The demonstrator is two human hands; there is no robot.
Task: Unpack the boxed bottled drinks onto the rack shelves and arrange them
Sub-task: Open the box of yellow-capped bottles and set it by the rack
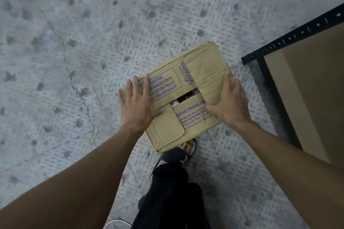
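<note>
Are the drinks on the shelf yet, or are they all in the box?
Nothing looks done yet. The cardboard box sits on the floor, flaps folded shut; a small gap shows bottles inside. In hand: the left hand and right hand rest flat on the flaps. Left: open it, lift the bottles out and line them up on the rack shelf, where none show.

Concrete floor (74, 24): pale grey, pitted with scattered dark dents and printed with a faint woven texture. A thin crack (70, 72) runs down its left part. Lower centre: a black trouser leg (171, 201) ending at a dark sandal (176, 156) on the floor. A pale curved object (116, 224), cut off by the bottom edge, cannot be identified.
</note>
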